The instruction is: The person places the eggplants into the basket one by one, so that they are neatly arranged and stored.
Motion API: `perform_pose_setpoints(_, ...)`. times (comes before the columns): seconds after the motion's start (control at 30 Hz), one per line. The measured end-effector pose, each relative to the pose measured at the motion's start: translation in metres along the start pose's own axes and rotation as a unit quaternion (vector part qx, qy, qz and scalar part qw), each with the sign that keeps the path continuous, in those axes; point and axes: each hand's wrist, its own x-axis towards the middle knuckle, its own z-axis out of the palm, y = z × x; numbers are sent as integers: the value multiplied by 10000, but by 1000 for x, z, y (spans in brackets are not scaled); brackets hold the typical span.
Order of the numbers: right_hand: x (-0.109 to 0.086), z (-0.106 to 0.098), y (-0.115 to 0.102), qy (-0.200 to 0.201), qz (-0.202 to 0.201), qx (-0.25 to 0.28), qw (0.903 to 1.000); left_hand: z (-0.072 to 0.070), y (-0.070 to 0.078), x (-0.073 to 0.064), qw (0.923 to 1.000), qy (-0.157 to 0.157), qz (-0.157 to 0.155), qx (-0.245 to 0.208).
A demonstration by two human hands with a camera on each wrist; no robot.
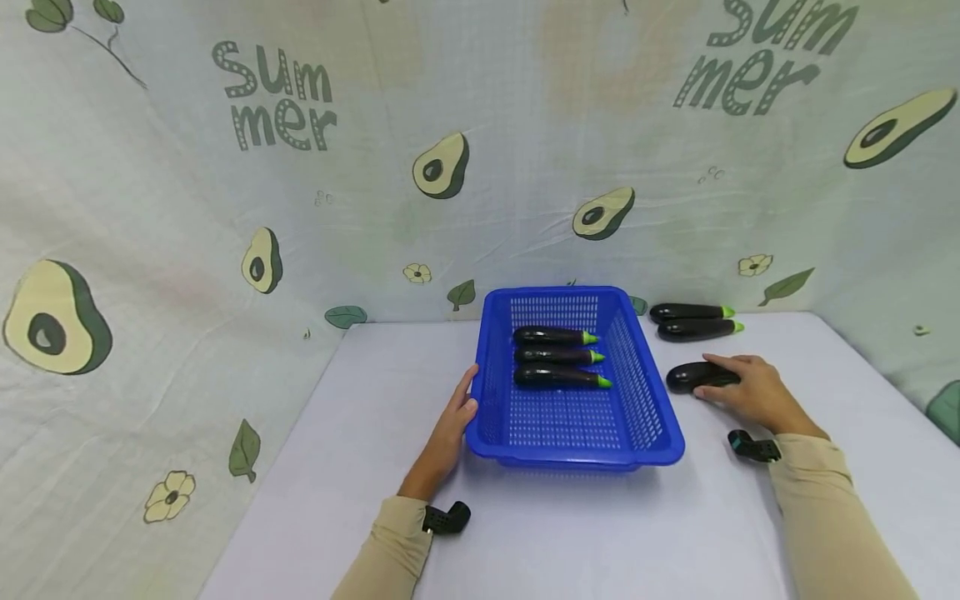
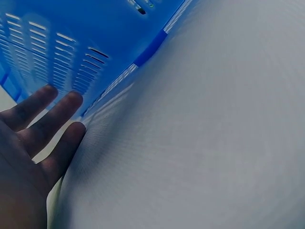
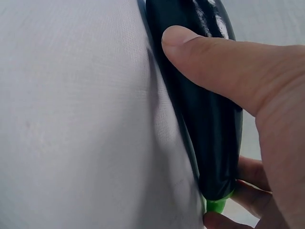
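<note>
My right hand (image 1: 757,392) grips a dark, glossy eggplant (image 1: 697,377) on the table, to the right of the blue basket (image 1: 652,400). In the right wrist view the thumb (image 3: 209,57) lies across the eggplant's body (image 3: 209,138), and other fingers are by its green stem end. At the basket's left side, my left hand (image 1: 450,421) touches the wall with its fingers fairly straight, as the left wrist view shows at the fingertips (image 2: 71,98). Inside the basket, three eggplants (image 1: 551,356) lie in a row, green stems to the right.
Two more eggplants (image 1: 693,331) lie side by side at the table's back right, beyond my right hand. A white cloth covers the table (image 1: 360,417). Behind it hangs a printed curtain (image 1: 510,100) with avocados and lettering.
</note>
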Motion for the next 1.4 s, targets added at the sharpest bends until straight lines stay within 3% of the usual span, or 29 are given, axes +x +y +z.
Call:
perform_pose_setpoints(0.7,-5,1,0,469,-322,-103,9983,0,-3,0,10000,-26,-30,-63)
perform_pose_setpoints(0.93,-3,-1,-4,628,-269,9,9977,-1,1,2,10000,-33,-2,8)
perform_pose_setpoints(1.2,-1,-7,-9,1061,-598,125,9925,-1,0,5,10000,-22,52,59)
perform_pose_setpoints(1.4,-3,-6,-10,1176,-554,242,9912,-1,-1,3,10000,-35,67,-37)
